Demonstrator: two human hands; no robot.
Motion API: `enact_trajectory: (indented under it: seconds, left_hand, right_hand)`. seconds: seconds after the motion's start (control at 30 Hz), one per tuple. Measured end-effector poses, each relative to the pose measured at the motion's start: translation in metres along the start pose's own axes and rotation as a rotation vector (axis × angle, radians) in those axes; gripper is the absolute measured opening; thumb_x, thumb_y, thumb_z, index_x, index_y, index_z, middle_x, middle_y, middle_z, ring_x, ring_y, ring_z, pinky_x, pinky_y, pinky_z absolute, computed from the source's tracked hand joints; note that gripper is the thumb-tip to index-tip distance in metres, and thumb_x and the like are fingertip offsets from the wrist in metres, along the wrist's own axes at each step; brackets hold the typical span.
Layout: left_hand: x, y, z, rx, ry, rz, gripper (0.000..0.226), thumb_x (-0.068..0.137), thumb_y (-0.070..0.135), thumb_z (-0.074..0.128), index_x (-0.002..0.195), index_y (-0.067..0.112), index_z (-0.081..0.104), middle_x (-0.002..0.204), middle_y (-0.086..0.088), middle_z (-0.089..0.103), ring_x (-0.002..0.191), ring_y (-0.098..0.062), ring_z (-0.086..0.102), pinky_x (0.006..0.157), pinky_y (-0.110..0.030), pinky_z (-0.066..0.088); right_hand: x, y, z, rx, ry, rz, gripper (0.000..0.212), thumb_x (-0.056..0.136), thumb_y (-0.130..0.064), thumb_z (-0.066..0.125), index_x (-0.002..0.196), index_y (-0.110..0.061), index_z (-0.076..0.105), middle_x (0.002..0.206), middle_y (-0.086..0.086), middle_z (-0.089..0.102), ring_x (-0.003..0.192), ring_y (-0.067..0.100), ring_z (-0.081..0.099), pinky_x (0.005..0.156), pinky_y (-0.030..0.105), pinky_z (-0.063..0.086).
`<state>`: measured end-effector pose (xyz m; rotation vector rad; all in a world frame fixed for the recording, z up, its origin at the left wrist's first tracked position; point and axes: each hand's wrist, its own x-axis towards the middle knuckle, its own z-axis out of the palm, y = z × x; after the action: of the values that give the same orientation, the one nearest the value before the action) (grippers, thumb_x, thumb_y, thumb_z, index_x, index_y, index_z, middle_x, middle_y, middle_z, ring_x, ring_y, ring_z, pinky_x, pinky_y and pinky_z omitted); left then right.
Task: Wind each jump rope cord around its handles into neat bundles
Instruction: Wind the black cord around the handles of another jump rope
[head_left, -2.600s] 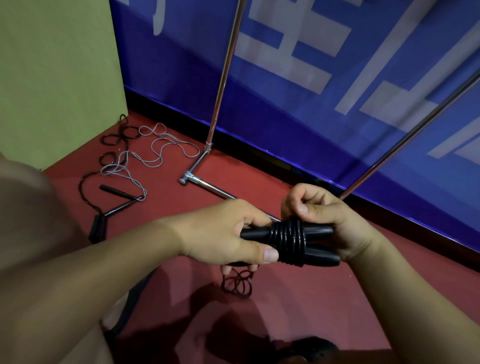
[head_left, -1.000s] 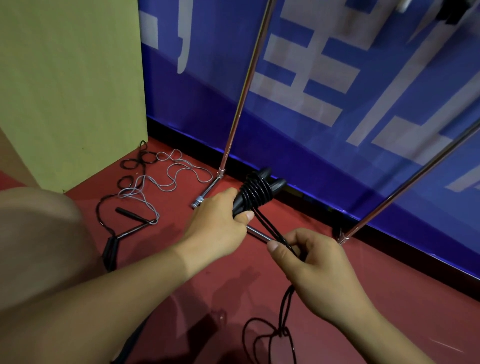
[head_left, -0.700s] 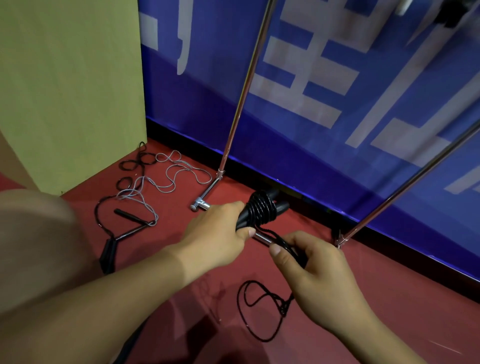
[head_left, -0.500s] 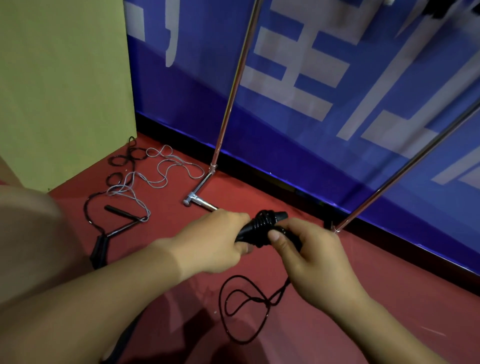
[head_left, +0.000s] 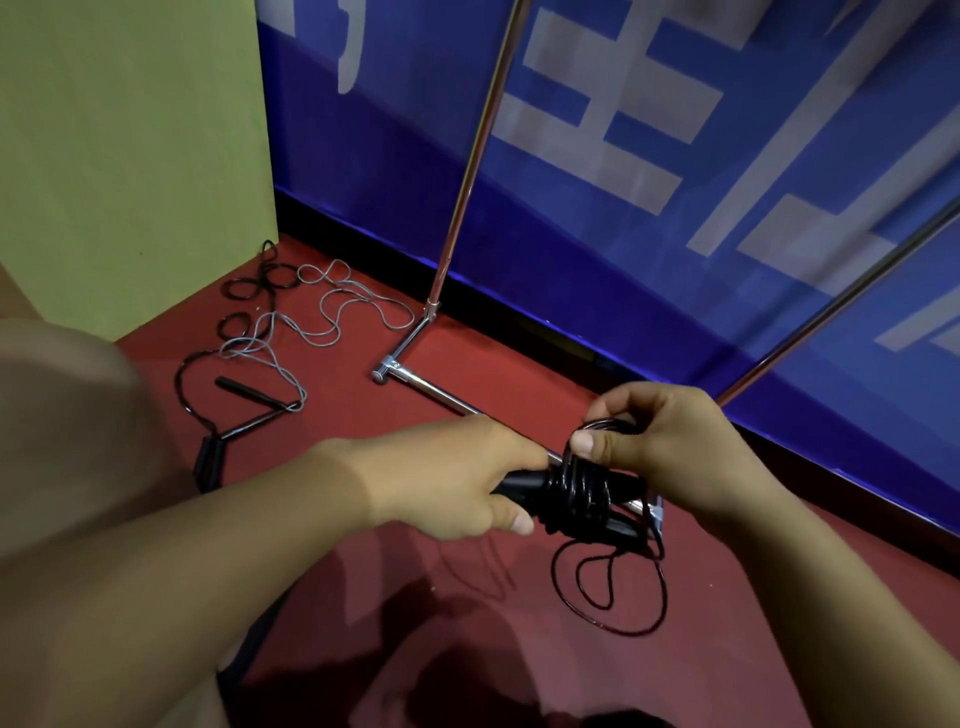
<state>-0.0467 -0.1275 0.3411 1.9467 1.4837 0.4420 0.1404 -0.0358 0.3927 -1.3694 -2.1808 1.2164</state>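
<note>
My left hand (head_left: 447, 480) grips the two black handles (head_left: 524, 486) of a jump rope, held side by side and lying level. Several turns of black cord (head_left: 579, 493) are wound round their middle. My right hand (head_left: 670, 449) pinches the cord between thumb and fingers just above the winding. The loose end of the cord (head_left: 613, 587) hangs below in loops over the red floor.
Two more ropes lie tangled on the floor at the back left, one grey (head_left: 311, 322) and one black with handles (head_left: 244, 392). A chrome stand's foot (head_left: 415, 376) and poles (head_left: 467, 171) run behind my hands, before a blue banner. A green wall is at left.
My right hand has lifted the cord from beside the handles up over the winding. The handles have turned level and the hanging loop has shifted right. The view has tilted slightly.
</note>
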Motion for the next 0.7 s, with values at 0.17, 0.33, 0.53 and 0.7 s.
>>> enact_trajectory:
  seconds: [0.17,0.33,0.53,0.7]
  left_hand:
    - [-0.003,0.01,-0.002,-0.37,-0.139,0.039,0.027,0.092,0.02,0.07,0.075,0.037,0.057,0.062,0.016,0.057,0.058,-0.011,0.059,0.058,-0.022,0.047]
    - [0.0,0.012,-0.007,-0.612,-0.108,0.085,0.014,0.094,0.013,0.067,0.1,0.004,0.058,0.081,-0.004,0.061,0.064,-0.021,0.062,0.067,-0.033,0.051]
    - [0.001,0.01,-0.009,-0.739,-0.011,0.1,0.012,0.096,0.013,0.064,0.107,0.011,0.06,0.084,0.002,0.063,0.066,-0.016,0.064,0.071,-0.026,0.052]
    - [0.002,0.004,-0.006,-0.745,0.095,0.038,0.023,0.098,0.018,0.061,0.117,0.006,0.056,0.092,0.0,0.072,0.069,-0.017,0.067,0.077,-0.029,0.054]
  right_hand:
    - [0.013,0.01,-0.003,0.404,-0.172,0.132,0.024,0.07,-0.013,0.072,0.092,-0.008,0.065,0.066,-0.001,0.058,0.052,0.005,0.051,0.048,0.016,0.044]
    - [0.015,0.011,-0.008,0.571,-0.266,0.124,0.012,0.08,-0.014,0.063,0.09,-0.009,0.06,0.064,0.002,0.059,0.05,0.01,0.054,0.05,0.022,0.048]
    - [0.011,0.014,0.008,0.314,-0.219,-0.076,0.015,0.079,-0.023,0.062,0.074,-0.009,0.061,0.071,0.011,0.055,0.068,0.023,0.049,0.064,0.038,0.04]
    - [0.008,0.011,0.024,0.225,-0.109,-0.004,0.018,0.094,-0.011,0.052,0.077,-0.007,0.055,0.061,0.007,0.05,0.049,0.011,0.038,0.044,0.021,0.032]
